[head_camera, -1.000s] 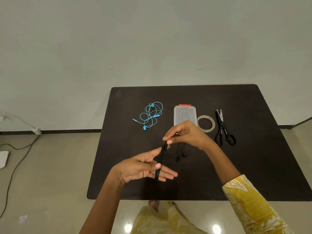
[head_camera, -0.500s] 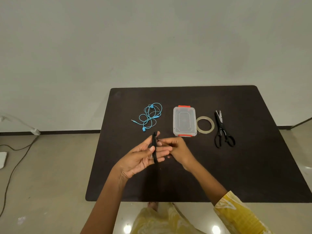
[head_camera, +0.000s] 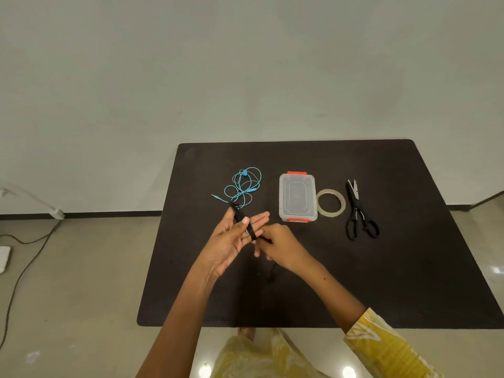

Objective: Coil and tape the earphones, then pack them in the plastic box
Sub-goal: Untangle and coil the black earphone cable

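Black earphones (head_camera: 241,220) are wound in loops around the straight fingers of my left hand (head_camera: 233,239), with my thumb pressing the coil. My right hand (head_camera: 281,248) pinches the loose end of the black cable just right of the coil; a short tail with earbuds (head_camera: 272,274) hangs below it. Blue earphones (head_camera: 243,187) lie loosely tangled on the dark table (head_camera: 381,282) behind my left hand. The clear plastic box (head_camera: 297,197) with orange clips stands closed at the table's middle. A roll of clear tape (head_camera: 330,202) lies right of the box.
Black scissors (head_camera: 359,214) lie right of the tape roll, blades pointing away. A white cable and adapter (head_camera: 56,213) run along the floor at the left. A grey wall stands behind the table.
My right hand has carried the cable down from above the coil to below and beside my left fingers, adding a turn. My left hand has risen toward the blue earphones; the hanging tail has shortened.
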{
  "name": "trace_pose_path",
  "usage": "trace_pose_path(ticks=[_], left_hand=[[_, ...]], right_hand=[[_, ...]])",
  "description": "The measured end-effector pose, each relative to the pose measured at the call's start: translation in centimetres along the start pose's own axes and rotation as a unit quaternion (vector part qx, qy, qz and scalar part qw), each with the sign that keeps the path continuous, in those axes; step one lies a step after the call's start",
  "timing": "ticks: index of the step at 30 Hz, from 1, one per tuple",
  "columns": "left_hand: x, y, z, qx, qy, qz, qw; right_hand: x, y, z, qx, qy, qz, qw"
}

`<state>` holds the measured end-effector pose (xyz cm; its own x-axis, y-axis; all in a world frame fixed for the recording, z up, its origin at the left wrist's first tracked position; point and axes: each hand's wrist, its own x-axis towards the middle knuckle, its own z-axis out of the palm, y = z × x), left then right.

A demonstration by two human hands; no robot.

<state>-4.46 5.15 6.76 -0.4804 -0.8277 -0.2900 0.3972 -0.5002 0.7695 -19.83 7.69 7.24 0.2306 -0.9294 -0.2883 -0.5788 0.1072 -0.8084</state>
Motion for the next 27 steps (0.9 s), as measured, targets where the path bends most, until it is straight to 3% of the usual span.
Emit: trace_pose_path(ticks=[6, 12, 14, 22, 27], left_hand=[[-0.1, 0.2, -0.5, 0.063, 0.052, 0.017, 0.997], [-0.8, 0.0, -0.1, 0.247, 0.05, -0.076, 0.965], [-1.1, -0.1, -0.1, 0.288, 0.033, -0.112, 0.951], [-2.1, 0.2, 0.1, 0.283, -0.086, -0.201, 0.934], [-2.8, 0.3, -0.6, 0.239, -0.153, -0.2, 0.938]], right_hand=[[-0.2, -0.1, -0.3, -0.112, -0.014, -0.028, 0.993], [-0.1, -1.0, -2.1, -0.245, -0.04, -0.072, 0.966], [0.0, -1.0, -3.0, -0.234, -0.049, -0.077, 0.968], [1.3, -0.3, -5.9, -0.1, -0.111, -0.085, 0.985], [1.8, 0.4, -6.8, -0.05, -0.127, -0.08, 0.987]])
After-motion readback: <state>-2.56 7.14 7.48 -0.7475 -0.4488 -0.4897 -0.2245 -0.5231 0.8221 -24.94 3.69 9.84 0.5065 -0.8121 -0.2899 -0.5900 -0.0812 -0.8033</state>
